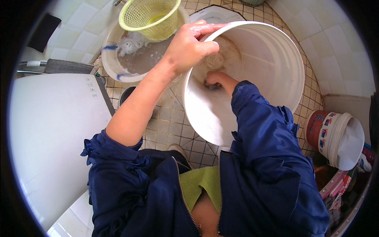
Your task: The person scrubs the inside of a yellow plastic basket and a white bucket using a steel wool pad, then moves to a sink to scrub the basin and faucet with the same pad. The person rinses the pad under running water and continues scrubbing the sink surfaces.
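A large white plastic bucket (260, 59) is tilted with its mouth towards me. My left hand (195, 44) grips its upper left rim, thumb inside and fingers over the edge. Deep within the bucket, my right hand (217, 78) presses a dark grey scouring pad (212, 86) against the inner wall. Most of the pad is hidden under my fingers. Brownish murky residue marks the bucket's bottom near that hand.
A basin (108, 63) of grey, sudsy water stands at the upper left, a yellow-green plastic basket (149, 17) over it. A white appliance (56, 118) fills the left side. On the right, a smaller lidless bucket (328, 133) lies sideways above assorted items. Tiles (171, 121) cover the floor.
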The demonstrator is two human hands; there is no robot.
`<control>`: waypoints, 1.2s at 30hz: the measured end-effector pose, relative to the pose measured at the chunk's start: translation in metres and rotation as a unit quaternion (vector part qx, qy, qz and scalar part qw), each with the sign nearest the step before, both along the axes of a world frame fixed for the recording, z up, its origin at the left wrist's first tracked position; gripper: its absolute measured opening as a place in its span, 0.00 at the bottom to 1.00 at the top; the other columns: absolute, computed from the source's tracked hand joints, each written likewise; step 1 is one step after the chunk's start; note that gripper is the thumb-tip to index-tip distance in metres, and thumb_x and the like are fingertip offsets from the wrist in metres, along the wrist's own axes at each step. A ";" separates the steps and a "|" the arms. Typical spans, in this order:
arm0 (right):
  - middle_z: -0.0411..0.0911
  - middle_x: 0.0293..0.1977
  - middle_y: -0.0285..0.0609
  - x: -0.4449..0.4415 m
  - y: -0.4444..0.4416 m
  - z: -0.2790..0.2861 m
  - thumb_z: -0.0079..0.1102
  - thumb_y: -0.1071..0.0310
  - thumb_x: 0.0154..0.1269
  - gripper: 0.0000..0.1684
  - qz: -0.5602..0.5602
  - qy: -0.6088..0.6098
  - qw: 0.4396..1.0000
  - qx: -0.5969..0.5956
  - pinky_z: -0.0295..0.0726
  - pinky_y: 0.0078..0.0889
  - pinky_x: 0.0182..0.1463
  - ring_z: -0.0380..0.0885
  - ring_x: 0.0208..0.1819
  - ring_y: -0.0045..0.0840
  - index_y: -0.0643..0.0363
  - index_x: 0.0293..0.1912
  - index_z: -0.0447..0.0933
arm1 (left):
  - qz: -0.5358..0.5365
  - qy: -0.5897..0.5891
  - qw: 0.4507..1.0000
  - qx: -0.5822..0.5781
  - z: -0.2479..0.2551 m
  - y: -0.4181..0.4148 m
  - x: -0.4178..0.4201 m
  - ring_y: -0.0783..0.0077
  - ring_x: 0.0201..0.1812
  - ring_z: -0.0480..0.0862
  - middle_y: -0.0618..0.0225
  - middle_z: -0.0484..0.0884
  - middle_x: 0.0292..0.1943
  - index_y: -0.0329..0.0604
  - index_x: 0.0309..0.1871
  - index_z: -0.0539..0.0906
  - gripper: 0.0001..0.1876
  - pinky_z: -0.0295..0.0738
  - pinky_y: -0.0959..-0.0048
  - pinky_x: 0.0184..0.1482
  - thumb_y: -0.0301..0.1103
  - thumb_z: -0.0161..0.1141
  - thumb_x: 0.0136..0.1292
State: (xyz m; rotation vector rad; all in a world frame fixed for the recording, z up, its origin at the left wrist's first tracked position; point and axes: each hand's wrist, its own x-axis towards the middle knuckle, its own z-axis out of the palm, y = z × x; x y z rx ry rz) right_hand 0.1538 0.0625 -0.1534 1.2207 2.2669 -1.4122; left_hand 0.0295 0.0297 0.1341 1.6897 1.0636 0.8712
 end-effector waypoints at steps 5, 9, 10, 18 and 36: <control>0.79 0.33 0.42 -0.025 0.013 0.012 0.56 0.59 0.57 0.19 -0.272 0.361 0.858 -0.244 0.74 0.33 0.32 0.77 0.31 0.27 0.61 0.45 0.77 | -0.026 0.011 1.000 0.007 0.000 -0.006 0.004 0.78 0.36 0.68 0.71 0.69 0.34 0.36 0.53 0.79 0.28 0.63 0.82 0.42 0.29 0.54 0.42; 0.79 0.33 0.41 -0.003 0.002 0.003 0.56 0.59 0.57 0.19 -0.011 0.030 0.999 -0.038 0.74 0.33 0.32 0.77 0.31 0.26 0.61 0.45 0.77 | -0.024 -0.012 1.000 0.013 -0.003 -0.001 0.004 0.79 0.35 0.67 0.72 0.68 0.33 0.36 0.53 0.79 0.29 0.62 0.83 0.39 0.29 0.54 0.41; 0.79 0.33 0.41 0.003 -0.001 0.002 0.56 0.59 0.57 0.19 0.055 -0.046 0.997 0.008 0.74 0.33 0.32 0.77 0.31 0.26 0.61 0.45 0.77 | -0.024 -0.016 1.000 0.000 -0.002 -0.001 0.002 0.79 0.35 0.67 0.72 0.68 0.33 0.36 0.53 0.79 0.29 0.62 0.83 0.39 0.28 0.54 0.41; 0.75 0.47 0.41 -0.037 0.018 0.009 0.54 0.63 0.59 0.22 -0.300 0.397 0.821 -0.281 0.65 0.28 0.58 0.69 0.54 0.26 0.59 0.53 0.74 | 0.006 -0.053 0.999 -0.007 -0.001 -0.006 0.003 0.78 0.30 0.69 0.73 0.67 0.27 0.42 0.52 0.81 0.25 0.67 0.80 0.35 0.29 0.55 0.44; 0.76 0.46 0.45 -0.020 -0.017 -0.035 0.47 0.66 0.62 0.15 -0.105 -0.104 0.965 0.216 0.72 0.41 0.39 0.74 0.48 0.38 0.58 0.45 0.78 | 0.019 -0.002 0.999 -0.039 -0.003 -0.001 -0.007 0.76 0.42 0.71 0.69 0.72 0.38 0.32 0.54 0.77 0.30 0.63 0.82 0.48 0.31 0.54 0.42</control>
